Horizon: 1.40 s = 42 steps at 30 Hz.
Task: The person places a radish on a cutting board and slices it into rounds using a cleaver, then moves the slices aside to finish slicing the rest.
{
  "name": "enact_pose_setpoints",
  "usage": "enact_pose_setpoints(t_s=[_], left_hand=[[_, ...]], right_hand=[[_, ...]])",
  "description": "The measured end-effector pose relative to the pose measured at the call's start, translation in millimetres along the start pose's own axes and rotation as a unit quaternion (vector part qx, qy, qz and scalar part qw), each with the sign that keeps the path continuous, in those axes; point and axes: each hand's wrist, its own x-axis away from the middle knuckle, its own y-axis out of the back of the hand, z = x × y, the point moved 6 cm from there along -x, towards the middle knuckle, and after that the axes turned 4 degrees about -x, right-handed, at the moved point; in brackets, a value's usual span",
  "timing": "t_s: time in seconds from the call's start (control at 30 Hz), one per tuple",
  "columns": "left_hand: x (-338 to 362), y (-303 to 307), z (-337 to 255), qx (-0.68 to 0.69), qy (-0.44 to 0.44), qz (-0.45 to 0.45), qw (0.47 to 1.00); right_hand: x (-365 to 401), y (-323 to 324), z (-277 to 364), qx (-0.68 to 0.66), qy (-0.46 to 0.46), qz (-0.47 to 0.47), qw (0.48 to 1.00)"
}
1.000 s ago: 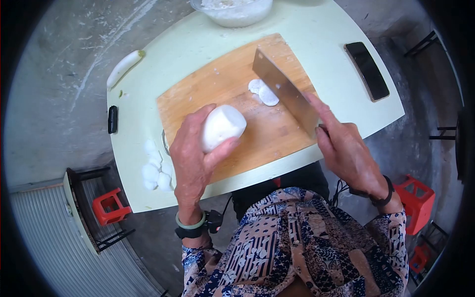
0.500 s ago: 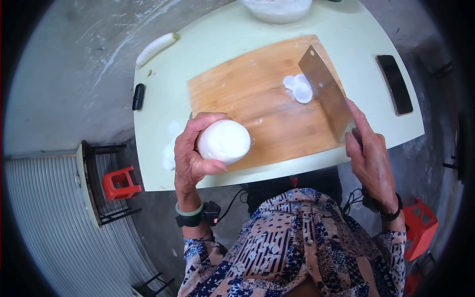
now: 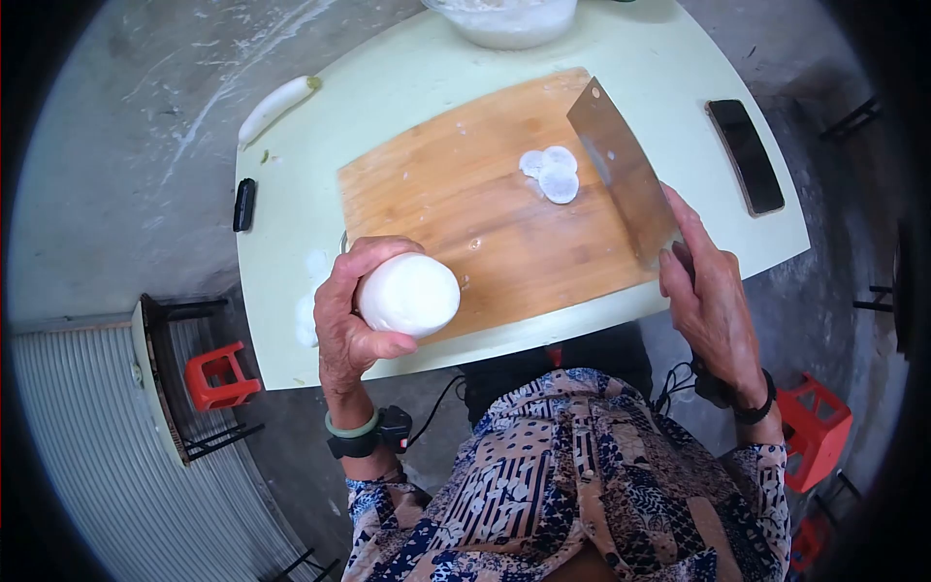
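My left hand (image 3: 347, 315) grips a thick white radish chunk (image 3: 409, 294), its cut face turned toward me, above the near left corner of the wooden cutting board (image 3: 456, 199). My right hand (image 3: 706, 291) holds a cleaver (image 3: 621, 170) by its handle; the blade rests edge-down on the board's right side. A few white radish slices (image 3: 550, 173) lie on the board just left of the blade.
The board lies on a pale green table (image 3: 679, 78). A whole white radish (image 3: 276, 105) and a small black object (image 3: 244, 204) sit at the left edge, a phone (image 3: 745, 155) on the right, a bowl (image 3: 504, 19) at the far edge. Red stools (image 3: 221, 378) stand below.
My left hand lifted the radish chunk off the board and turned its cut face toward me. The cleaver hand stayed near the slices; the camera view shifted.
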Motion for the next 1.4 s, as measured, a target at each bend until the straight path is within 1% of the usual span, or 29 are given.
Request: enact_pose_setpoints(t_s=[0.13,0.2,0.27,0.3,0.33,0.37,0.4,0.43,0.5,0.53,0.57,0.63,0.67,0.73,0.77,0.83,0.87,0.97,1.0,1.03,1.07,1.1,1.13,1.2,1.23,1.33,1.37,1.4], left_hand=[[0.6,-1.0,0.2,-0.008,-0.013,0.004,1.0],[-0.6,-2.8,-2.0,-0.004,-0.014,0.004,1.0],[-4.2,-9.1,-5.8,-0.072,0.015,0.018,0.997],[-8.0,-13.2,-12.5,-0.071,0.015,0.019,0.997],[-12.7,-20.0,-16.8,-0.104,0.047,0.033,0.993],[-15.4,-27.8,-16.5,-0.137,0.078,0.047,0.986],[-18.0,-33.9,-17.5,-0.176,0.045,0.044,0.982],[-19.9,-39.8,-18.5,-0.175,0.045,0.045,0.982],[-23.9,-49.5,-18.1,-0.252,0.078,0.045,0.963],[-26.4,-55.9,-19.6,-0.279,0.059,0.041,0.958],[-28.5,-62.0,-17.2,-0.279,0.059,0.042,0.958],[-33.1,-72.0,-17.6,-0.365,0.012,0.028,0.931],[-35.8,-76.1,-17.1,-0.364,0.012,0.03,0.931],[-40.3,-81.4,-13.6,-0.418,0.038,0.032,0.907],[-42.9,-84.8,-13.1,-0.418,0.038,0.034,0.907],[-46.1,-87.7,-9.2,-0.447,0.068,0.031,0.891],[-46.9,-88.8,-9.8,-0.447,0.069,0.034,0.891],[-50.0,-90.2,-8.1,-0.461,0.087,0.047,0.882],[-49.5,-89.9,-7.2,-0.466,0.092,0.044,0.879],[-48.9,-89.2,-6.3,-0.471,0.097,0.042,0.876],[-48.3,-90.4,-5.1,-0.472,0.099,0.043,0.875],[-48.2,-90.9,-5.7,-0.472,0.094,0.029,0.876],[-48.2,-91.0,-6.4,-0.471,0.089,0.013,0.877],[-46.3,-90.5,-5.0,-0.472,0.103,0.009,0.876],[-45.2,-90.2,-3.6,-0.473,0.116,0.004,0.874],[-45.4,-90.9,-2.9,-0.477,0.113,-0.009,0.872],[-45.6,-91.2,-1.5,-0.476,0.114,-0.011,0.872],[-46.4,-91.7,-2.4,-0.484,0.094,-0.02,0.87]], right_hand=[[-0.2,0.3,-5.5,-0.019,-0.014,0.007,1.0],[-1.2,2.2,-0.6,-0.003,-0.014,0.015,1.0],[-1.2,1.9,0.4,0.013,-0.014,0.023,1.0],[-0.8,1.9,1.3,0.009,0.007,0.011,1.0],[-0.2,1.9,2.0,0.005,0.027,0.0,1.0],[0.4,1.0,-1.6,0.005,0.027,-0.001,1.0],[1.3,0.9,-7.3,-0.016,0.007,-0.008,1.0],[2.0,1.5,-11.8,-0.037,-0.014,-0.016,0.999],[2.7,2.8,-11.6,-0.036,-0.031,-0.008,0.999],[3.1,3.3,-11.9,-0.035,-0.046,0.0,0.998],[3.5,5.4,-9.0,-0.035,-0.047,0.0,0.998],[5.2,4.2,-4.1,-0.042,-0.069,0.031,0.996],[6.2,3.3,-2.8,-0.043,-0.071,0.031,0.996],[9.2,-1.3,3.0,-0.061,-0.043,0.052,0.996],[10.8,-3.4,1.9,-0.062,-0.044,0.051,0.996],[14.8,-11.0,5.9,-0.029,0.023,0.073,0.997],[17.0,-13.1,6.4,-0.026,0.027,0.094,0.995],[25.5,-20.1,7.9,-0.008,0.032,0.107,0.994],[26.4,-20.9,14.5,-0.011,0.066,0.105,0.992],[27.1,-20.3,17.6,-0.013,0.064,0.106,0.992],[28.2,-21.5,19.7,-0.019,0.056,0.128,0.99],[29.6,-23.5,20.6,-0.024,0.048,0.151,0.987],[30.4,-25.0,19.9,-0.024,0.048,0.152,0.987],[32.8,-28.4,24.4,-0.027,0.095,0.153,0.983],[33.3,-28.2,22.9,-0.026,0.094,0.153,0.983],[35.8,-29.7,22.1,0.001,0.101,0.186,0.977],[35.7,-29.7,22.3,-0.014,0.081,0.202,0.976],[35.5,-30.5,21.8,-0.028,0.06,0.217,0.974]])
